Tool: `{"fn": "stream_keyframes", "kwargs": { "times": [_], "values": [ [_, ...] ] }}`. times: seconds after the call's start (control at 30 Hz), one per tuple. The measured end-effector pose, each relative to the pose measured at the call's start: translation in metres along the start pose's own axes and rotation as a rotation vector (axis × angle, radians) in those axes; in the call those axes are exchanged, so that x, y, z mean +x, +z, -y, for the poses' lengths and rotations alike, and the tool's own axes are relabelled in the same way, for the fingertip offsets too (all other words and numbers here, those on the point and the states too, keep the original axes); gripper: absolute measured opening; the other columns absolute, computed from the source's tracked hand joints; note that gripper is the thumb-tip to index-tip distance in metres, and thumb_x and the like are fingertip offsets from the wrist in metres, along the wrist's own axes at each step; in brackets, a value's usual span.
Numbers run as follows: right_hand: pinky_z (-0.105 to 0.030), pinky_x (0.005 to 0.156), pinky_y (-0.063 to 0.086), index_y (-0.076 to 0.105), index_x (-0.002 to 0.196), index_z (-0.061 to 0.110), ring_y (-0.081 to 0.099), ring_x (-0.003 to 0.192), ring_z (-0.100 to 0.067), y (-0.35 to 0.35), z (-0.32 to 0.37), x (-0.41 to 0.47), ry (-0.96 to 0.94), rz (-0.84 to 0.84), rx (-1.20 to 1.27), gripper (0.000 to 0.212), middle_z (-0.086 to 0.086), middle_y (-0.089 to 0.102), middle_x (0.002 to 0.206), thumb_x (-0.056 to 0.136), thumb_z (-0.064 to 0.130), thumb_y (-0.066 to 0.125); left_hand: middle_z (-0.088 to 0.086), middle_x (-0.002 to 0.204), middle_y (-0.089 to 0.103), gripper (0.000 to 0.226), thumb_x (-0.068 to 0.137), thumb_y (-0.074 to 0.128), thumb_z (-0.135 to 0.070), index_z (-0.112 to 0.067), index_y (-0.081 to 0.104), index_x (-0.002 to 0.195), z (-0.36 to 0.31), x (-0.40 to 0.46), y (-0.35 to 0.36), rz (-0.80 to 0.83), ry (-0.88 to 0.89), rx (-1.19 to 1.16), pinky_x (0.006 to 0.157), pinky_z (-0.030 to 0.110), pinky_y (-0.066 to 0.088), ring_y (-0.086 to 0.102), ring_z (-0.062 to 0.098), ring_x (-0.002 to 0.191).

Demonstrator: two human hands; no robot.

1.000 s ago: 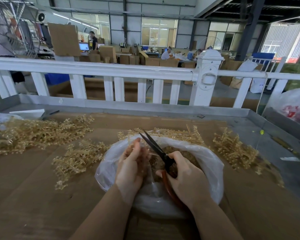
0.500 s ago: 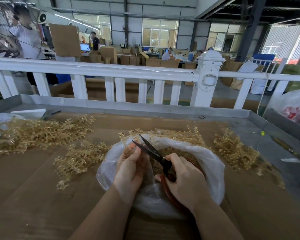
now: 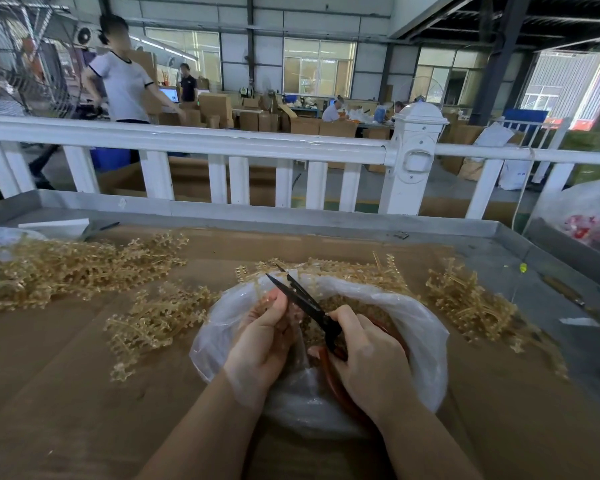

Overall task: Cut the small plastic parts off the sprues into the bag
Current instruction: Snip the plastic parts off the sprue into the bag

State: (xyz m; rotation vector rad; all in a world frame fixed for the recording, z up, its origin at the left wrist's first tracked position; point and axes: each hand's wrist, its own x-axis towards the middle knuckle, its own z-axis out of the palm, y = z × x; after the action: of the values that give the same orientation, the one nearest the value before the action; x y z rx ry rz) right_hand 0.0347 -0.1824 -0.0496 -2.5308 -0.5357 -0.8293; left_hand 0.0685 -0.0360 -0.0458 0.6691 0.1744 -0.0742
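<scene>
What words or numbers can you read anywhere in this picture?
No text here can be read.
Clear sack at the far right: red marks inside, too blurred to read.
White sack behind the fence: small blue marks, too small to read.
Computer screen in the background: too small to read.
Scissors, bag, cardboard boxes: no lettering shows.

Both hands work over the open mouth of the clear plastic bag (image 3: 426, 327), and the scissors (image 3: 305, 303) project up and away across it. Sprue piles crowd 3 sides: one heap (image 3: 73, 265) far left, another (image 3: 153, 320) just beside the bag's left edge, a third (image 3: 471, 303) on the right. Bare cardboard (image 3: 59, 403) lies open at near left. The white railing (image 3: 222, 143) closes the far side.
</scene>
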Motion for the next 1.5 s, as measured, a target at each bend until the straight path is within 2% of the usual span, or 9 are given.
{"fn": "stream_keyframes", "kwargs": {
  "times": [0.27,0.47,0.6,0.73,0.83,0.97,1.07,1.3,1.5],
  "values": [
    [-0.034,0.063,0.057,0.061,0.106,0.015,0.066,0.077,-0.019,-0.0011,0.0015,0.0004,0.006,0.014,0.014,0.032,-0.001,0.068,0.087,0.082,0.034,0.07,0.008,0.073,0.071,0.009,0.083,0.057,-0.008,-0.006,0.065,0.088,0.0003,0.0025,-0.0029,0.011,-0.003,-0.026,0.055,0.022,0.057,0.069,0.013,0.06],
    [-0.032,0.061,0.056,0.06,0.103,0.016,0.063,0.073,-0.016,-0.0011,0.0008,0.0005,-0.004,0.018,-0.001,0.034,0.002,0.065,0.083,0.082,0.041,0.069,0.012,0.083,0.07,0.014,0.093,0.052,-0.008,-0.004,0.065,0.095,0.0019,0.0031,-0.0035,-0.006,0.014,0.007,0.069,0.028,0.059,0.069,0.017,0.069],
    [-0.03,0.065,0.055,0.059,0.106,0.018,0.063,0.076,-0.015,0.0005,-0.0005,0.0009,-0.002,0.031,0.0,0.033,0.003,0.064,0.085,0.083,0.039,0.069,0.018,0.098,0.067,0.02,0.095,0.046,-0.009,-0.001,0.063,0.103,0.0016,0.002,-0.0028,0.035,0.002,0.032,0.083,0.038,0.057,0.067,0.026,0.087],
    [-0.03,0.064,0.056,0.059,0.103,0.018,0.064,0.075,-0.014,0.0003,-0.0008,0.0003,0.012,0.021,0.037,0.029,0.003,0.065,0.085,0.083,0.035,0.07,0.015,0.087,0.07,0.016,0.09,0.051,-0.009,-0.002,0.064,0.096,0.0014,0.0015,-0.0026,0.078,-0.007,0.022,0.07,0.034,0.06,0.07,0.022,0.075],
    [-0.031,0.069,0.056,0.059,0.106,0.017,0.065,0.08,-0.015,-0.0001,-0.0009,-0.0004,0.022,0.029,0.058,0.03,0.002,0.066,0.089,0.084,0.035,0.068,0.013,0.087,0.069,0.018,0.077,0.058,-0.011,-0.003,0.063,0.093,0.0022,0.0024,-0.0035,0.092,0.0,0.031,0.081,0.034,0.056,0.069,0.02,0.076],
    [-0.032,0.072,0.056,0.058,0.107,0.017,0.065,0.084,-0.015,0.0004,-0.0016,-0.0003,0.026,0.041,0.073,0.031,0.002,0.066,0.092,0.086,0.038,0.065,0.01,0.076,0.071,0.009,0.072,0.06,-0.009,-0.008,0.063,0.08,0.0035,0.0044,-0.0042,0.078,0.005,0.022,0.063,0.026,0.059,0.07,0.016,0.065],
    [-0.031,0.073,0.055,0.057,0.107,0.018,0.064,0.085,-0.014,0.001,-0.002,-0.0004,0.032,0.053,0.077,0.032,0.003,0.066,0.092,0.086,0.041,0.063,0.01,0.077,0.071,0.012,0.07,0.063,-0.011,-0.009,0.062,0.082,0.0048,0.0059,-0.0054,0.052,0.006,0.036,0.062,0.023,0.058,0.069,0.015,0.064],
    [-0.03,0.068,0.056,0.057,0.105,0.018,0.064,0.079,-0.014,0.0018,-0.0027,-0.0008,0.039,0.038,0.067,0.033,0.004,0.065,0.087,0.085,0.043,0.064,0.011,0.074,0.071,0.011,0.073,0.065,-0.01,-0.01,0.06,0.083,0.007,0.0057,-0.0049,-0.014,0.037,0.035,0.056,0.022,0.057,0.069,0.013,0.06],
    [-0.029,0.066,0.056,0.059,0.105,0.017,0.066,0.078,-0.013,0.0006,-0.0022,-0.0011,0.039,0.029,0.059,0.036,0.004,0.067,0.087,0.083,0.045,0.064,0.009,0.073,0.07,0.004,0.083,0.061,-0.008,-0.008,0.06,0.087,0.0062,0.0049,-0.005,-0.011,0.028,0.048,0.06,0.023,0.058,0.068,0.013,0.061]
  ]
}}
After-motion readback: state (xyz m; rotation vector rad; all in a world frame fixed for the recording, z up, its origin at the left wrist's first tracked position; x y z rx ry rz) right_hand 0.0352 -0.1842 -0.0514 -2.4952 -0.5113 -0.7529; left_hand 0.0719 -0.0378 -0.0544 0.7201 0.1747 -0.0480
